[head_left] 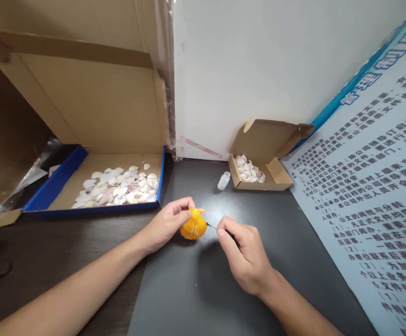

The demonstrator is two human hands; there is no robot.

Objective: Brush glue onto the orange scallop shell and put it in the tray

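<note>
An orange, ribbed scallop shell [193, 226] is held above the dark table by my left hand [169, 221], its thumb and fingers pinching the shell's upper left edge. To the right, my right hand [246, 254] is closed in a pinch around a thin stick-like tool [212, 226]. The tool's dark tip points left and lies at the shell's right edge; whether it touches cannot be made out. Most of the tool is hidden inside my right hand.
A blue-edged box [44, 196] with many pale shells [119, 186] stands at the left. A small cardboard box [265, 185] of shells [247, 169] is at the back right, beside a small clear bottle [223, 181]. A printed sheet [370, 186] rises at the right.
</note>
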